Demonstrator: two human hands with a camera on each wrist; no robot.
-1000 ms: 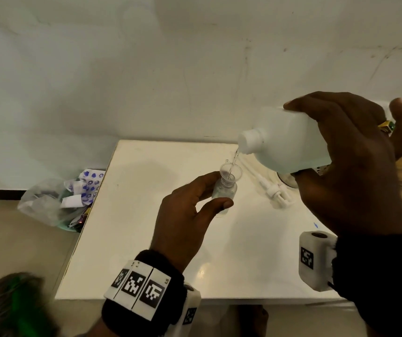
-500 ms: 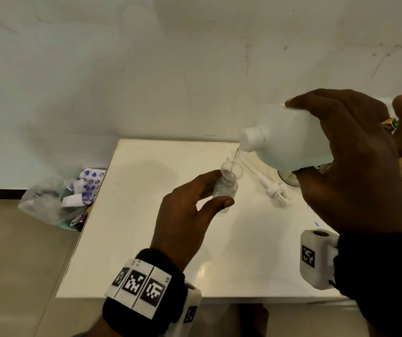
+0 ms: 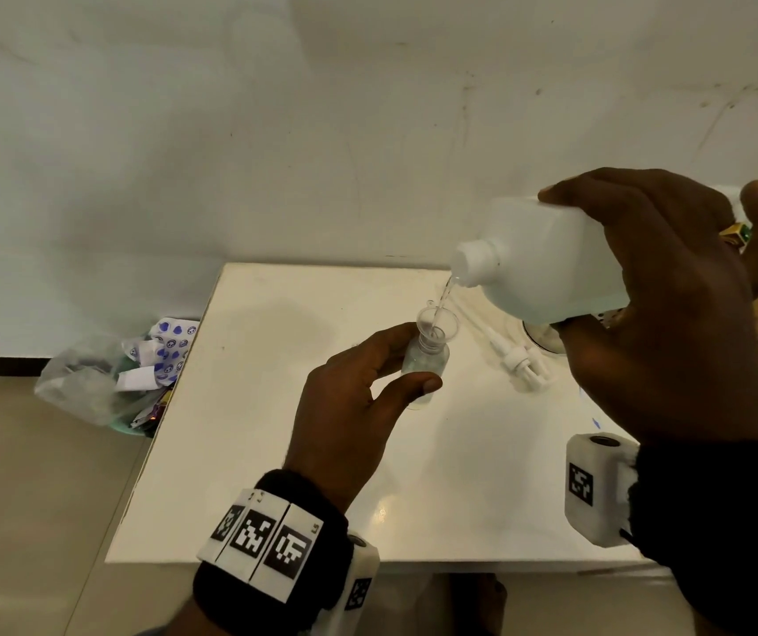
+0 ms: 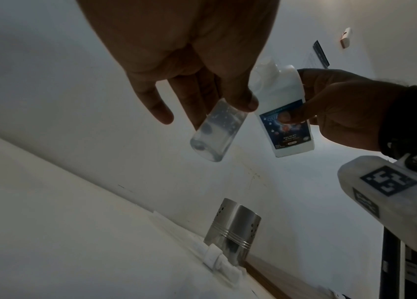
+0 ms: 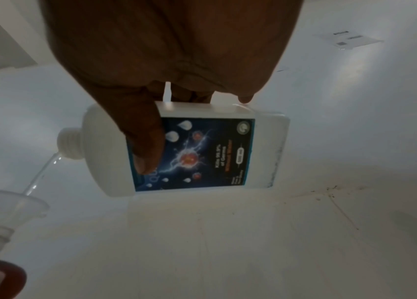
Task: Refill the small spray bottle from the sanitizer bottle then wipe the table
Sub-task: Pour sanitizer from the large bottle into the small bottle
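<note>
My left hand grips the small clear spray bottle upright above the white table, thumb in front, fingers behind. A clear funnel sits in its neck. My right hand holds the white sanitizer bottle tipped on its side, mouth to the left. A thin stream of liquid runs from that mouth into the funnel. From the left wrist, the small bottle shows liquid inside. The right wrist view shows the sanitizer bottle's blue label and the stream falling to the funnel.
White pump and spray heads lie on the table behind the small bottle. A perforated steel cup stands by the wall at the back right. A bin with a plastic bag of rubbish sits on the floor left of the table.
The pour goes on; both hands have stayed nearly in place, with the sanitizer bottle raised very slightly.
</note>
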